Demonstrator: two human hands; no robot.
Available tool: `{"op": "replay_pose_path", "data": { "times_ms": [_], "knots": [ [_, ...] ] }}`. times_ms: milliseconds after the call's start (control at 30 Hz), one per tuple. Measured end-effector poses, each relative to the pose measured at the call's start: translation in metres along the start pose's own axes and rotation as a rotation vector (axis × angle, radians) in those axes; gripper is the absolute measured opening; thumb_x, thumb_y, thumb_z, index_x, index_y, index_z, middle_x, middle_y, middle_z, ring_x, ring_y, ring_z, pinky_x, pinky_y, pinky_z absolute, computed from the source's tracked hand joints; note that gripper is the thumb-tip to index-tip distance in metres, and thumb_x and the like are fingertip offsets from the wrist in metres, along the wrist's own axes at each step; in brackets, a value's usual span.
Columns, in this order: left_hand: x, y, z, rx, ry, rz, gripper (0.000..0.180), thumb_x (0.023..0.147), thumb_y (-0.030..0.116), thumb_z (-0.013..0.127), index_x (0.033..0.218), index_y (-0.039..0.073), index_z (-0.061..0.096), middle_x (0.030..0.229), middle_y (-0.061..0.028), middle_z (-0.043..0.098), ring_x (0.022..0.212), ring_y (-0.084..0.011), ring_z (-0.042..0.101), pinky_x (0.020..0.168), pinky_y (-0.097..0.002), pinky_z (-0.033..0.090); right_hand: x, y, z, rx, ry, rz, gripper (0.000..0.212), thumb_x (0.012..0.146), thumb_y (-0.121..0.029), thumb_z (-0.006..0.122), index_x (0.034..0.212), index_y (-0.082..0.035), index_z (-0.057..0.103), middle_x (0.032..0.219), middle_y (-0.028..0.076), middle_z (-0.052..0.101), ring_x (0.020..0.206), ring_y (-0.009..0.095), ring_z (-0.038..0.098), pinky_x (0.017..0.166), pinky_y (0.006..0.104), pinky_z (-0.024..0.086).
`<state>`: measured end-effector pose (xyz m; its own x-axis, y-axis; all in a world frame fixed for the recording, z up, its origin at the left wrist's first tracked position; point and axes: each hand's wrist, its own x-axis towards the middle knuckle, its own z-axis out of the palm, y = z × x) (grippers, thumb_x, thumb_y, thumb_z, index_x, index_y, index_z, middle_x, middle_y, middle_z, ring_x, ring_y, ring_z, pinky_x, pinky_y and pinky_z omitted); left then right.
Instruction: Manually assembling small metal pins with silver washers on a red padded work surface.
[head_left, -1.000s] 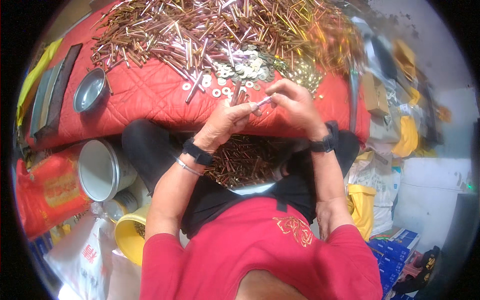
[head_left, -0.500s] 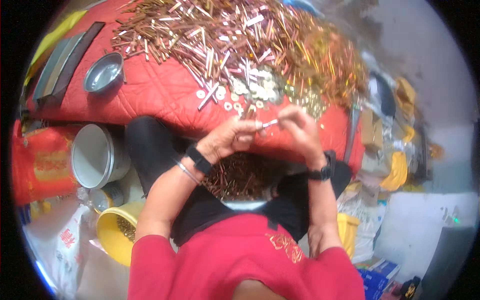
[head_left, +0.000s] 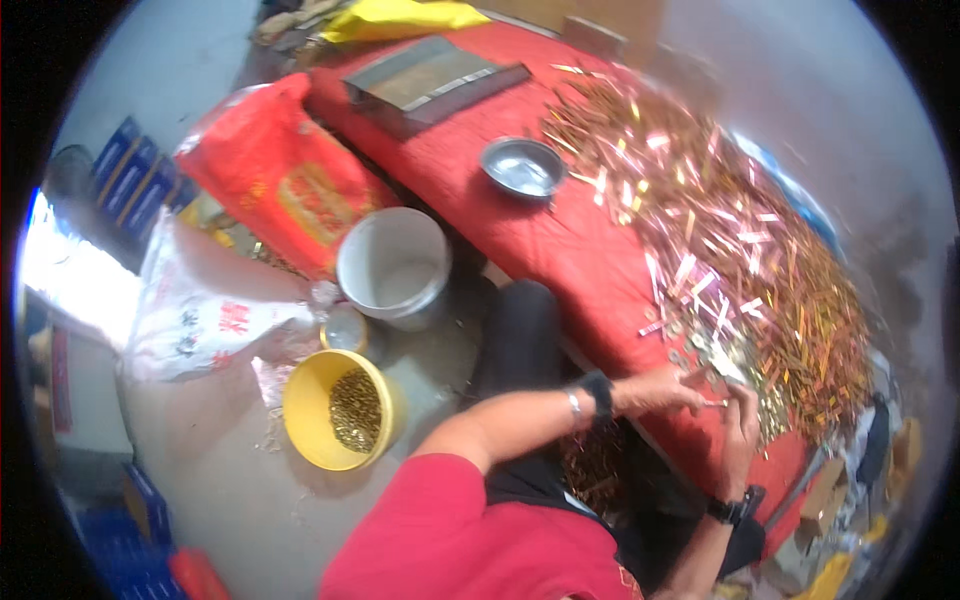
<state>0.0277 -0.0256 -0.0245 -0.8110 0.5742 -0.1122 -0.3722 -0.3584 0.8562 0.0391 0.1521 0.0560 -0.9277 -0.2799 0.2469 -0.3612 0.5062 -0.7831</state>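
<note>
My left hand (head_left: pixel 660 390) is closed with its fingertips on a thin metal piece (head_left: pixel 714 404). Facing it closely, my right hand (head_left: pixel 741 418) is pinched at the other end of that piece; what exactly its fingers grip is blurred. Both hands are above the near edge of the red padded cover (head_left: pixel 610 290). Just beyond them lie pale round washers (head_left: pixel 722 358) and small gold-coloured metal parts (head_left: pixel 772 412). A large heap of copper-coloured metal strips (head_left: pixel 800 300) spreads behind these.
A metal bowl (head_left: pixel 523 168) and a grey metal tray-like piece (head_left: pixel 430 85) rest on the cover. To the left on the floor stand a white bucket (head_left: pixel 393 262), a yellow bucket (head_left: pixel 300 415) with small brass-coloured parts, a red sack (head_left: pixel 290 180) and a white sack (head_left: pixel 200 300).
My view has swung to the left, so the hands and heap appear farther right and the buckets and sacks show more fully. Both hands remain close together at the thin piece.
</note>
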Motion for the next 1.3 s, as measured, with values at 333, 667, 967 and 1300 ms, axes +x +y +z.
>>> {"op": "replay_pose_path", "data": {
  "times_ms": [333, 667, 967, 1300],
  "knots": [
    [-0.007, -0.017, -0.010, 0.003, 0.089, 0.057, 0.020, 0.082, 0.022, 0.065, 0.094, 0.007, 0.061, 0.067, 0.0045, 0.050, 0.059, -0.0052, 0.047, 0.054, -0.0202, 0.037, 0.011, -0.006, 0.016, 0.077, -0.091, 0.086, 0.034, 0.094, -0.014, 0.046, 0.126, -0.001, 0.051, 0.105, 0.008, 0.057, 0.092, 0.018, 0.054, 0.088, 0.0293, 0.042],
    [-0.019, -0.003, -0.004, -0.046, 0.057, 0.003, 0.019, 0.083, 0.020, 0.066, 0.098, 0.010, 0.061, 0.064, 0.0072, 0.046, 0.051, -0.0034, 0.041, 0.045, -0.0201, 0.030, -0.001, -0.010, 0.020, 0.082, -0.025, 0.072, 0.031, 0.096, -0.014, 0.044, 0.122, 0.000, 0.054, 0.104, 0.009, 0.059, 0.092, 0.018, 0.055, 0.081, 0.0296, 0.045],
    [-0.008, -0.002, -0.005, -0.050, 0.019, -0.022, 0.043, 0.084, 0.019, 0.066, 0.124, 0.014, 0.053, 0.085, 0.0014, 0.061, 0.067, -0.0057, 0.054, 0.057, -0.0189, 0.042, -0.004, 0.020, 0.012, 0.091, 0.003, 0.025, 0.034, 0.097, -0.015, 0.044, 0.127, 0.001, 0.048, 0.121, 0.013, 0.056, 0.107, 0.021, 0.054, 0.092, 0.0304, 0.041],
    [-0.013, 0.017, 0.010, 0.003, 0.072, -0.099, 0.021, 0.088, 0.023, 0.061, 0.086, 0.002, 0.064, 0.051, 0.0100, 0.035, 0.041, -0.0022, 0.029, 0.039, -0.0199, 0.019, -0.008, 0.021, 0.005, -0.024, 0.012, -0.018, 0.034, 0.094, -0.017, 0.049, 0.126, -0.006, 0.050, 0.111, 0.014, 0.061, 0.101, 0.023, 0.058, 0.086, 0.0336, 0.045]
  ]
}}
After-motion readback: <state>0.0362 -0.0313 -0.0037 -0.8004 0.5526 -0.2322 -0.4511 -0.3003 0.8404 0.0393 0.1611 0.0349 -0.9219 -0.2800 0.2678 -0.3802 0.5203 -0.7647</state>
